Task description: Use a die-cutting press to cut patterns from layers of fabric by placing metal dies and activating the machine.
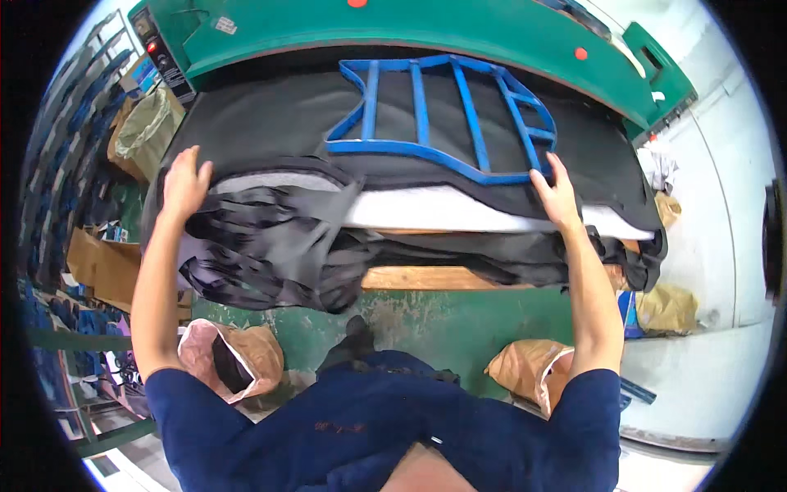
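A blue metal frame [447,111] with several upright bars lies flat on a wide sheet of dark grey material [270,123] on the bed of a green machine [410,29]. My right hand [556,190] rests on the frame's near right corner, fingers spread. My left hand [184,180] presses flat on the dark material at the left edge, fingers apart. Below it a heap of black cut scraps [262,246] hangs over the front. A white board [459,209] shows under the dark sheet.
Open brown bags stand on the floor: one at lower left [234,353], one at lower right [533,369], another at far right [668,307]. A greenish sack [147,127] sits by the machine's left end. Blue racks [74,107] line the left side.
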`<state>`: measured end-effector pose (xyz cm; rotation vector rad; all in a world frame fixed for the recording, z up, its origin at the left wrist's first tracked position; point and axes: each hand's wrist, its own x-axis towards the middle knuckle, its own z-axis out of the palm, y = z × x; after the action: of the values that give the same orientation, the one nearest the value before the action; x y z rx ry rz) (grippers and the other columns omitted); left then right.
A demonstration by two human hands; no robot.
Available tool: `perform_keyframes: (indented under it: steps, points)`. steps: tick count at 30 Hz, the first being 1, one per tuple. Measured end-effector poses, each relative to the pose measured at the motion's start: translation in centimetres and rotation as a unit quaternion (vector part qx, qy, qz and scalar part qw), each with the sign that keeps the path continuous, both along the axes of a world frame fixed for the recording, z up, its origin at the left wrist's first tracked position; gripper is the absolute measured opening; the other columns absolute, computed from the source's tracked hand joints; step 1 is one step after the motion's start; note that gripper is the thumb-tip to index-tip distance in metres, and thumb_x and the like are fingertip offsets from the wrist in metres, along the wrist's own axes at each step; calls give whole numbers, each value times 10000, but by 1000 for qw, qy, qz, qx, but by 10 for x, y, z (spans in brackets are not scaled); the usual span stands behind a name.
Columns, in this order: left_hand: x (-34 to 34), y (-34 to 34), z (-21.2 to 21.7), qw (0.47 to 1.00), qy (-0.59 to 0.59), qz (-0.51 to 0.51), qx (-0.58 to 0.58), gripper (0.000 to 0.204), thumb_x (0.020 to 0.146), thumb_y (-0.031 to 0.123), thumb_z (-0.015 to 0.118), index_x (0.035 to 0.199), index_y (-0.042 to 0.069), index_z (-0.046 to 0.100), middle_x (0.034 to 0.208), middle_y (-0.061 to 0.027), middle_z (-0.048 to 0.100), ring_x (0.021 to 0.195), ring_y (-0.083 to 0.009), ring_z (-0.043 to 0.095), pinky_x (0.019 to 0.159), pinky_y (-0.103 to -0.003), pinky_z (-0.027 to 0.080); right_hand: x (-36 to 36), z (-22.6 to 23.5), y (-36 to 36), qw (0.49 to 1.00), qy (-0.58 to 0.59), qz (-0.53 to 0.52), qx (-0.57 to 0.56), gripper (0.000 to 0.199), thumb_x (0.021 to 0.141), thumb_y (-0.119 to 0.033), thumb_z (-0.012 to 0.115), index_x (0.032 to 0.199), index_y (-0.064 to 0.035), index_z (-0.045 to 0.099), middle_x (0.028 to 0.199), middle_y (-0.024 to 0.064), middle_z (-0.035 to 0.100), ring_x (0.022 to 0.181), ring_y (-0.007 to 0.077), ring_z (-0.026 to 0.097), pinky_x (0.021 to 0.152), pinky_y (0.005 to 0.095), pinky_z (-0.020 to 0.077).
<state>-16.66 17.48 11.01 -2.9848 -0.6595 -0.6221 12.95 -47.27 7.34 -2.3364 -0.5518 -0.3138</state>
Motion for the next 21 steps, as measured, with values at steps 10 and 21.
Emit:
perform_keyframes:
  steps: [10, 21]
  points:
    - [-9, -356, -47, 928, -200, -277, -148, 341, 821, 68, 713, 1147, -4, 642, 1161, -195, 651, 1147, -368, 603, 992, -454, 472, -127, 8, -86, 993, -99, 7, 64, 364, 919, -93, 661, 1254, 37, 599, 1270, 185, 625, 1188, 289, 597, 1047, 376, 440]
    - [33, -385, -83, 961, -196, -181, -72, 169, 827, 126, 684, 972, 40, 672, 947, -97, 670, 898, -293, 627, 969, -468, 421, -134, -45, -126, 973, -209, -83, 48, 189, 861, -11, 590, 1037, 24, 648, 1111, 168, 654, 1070, 358, 599, 984, 448, 457]
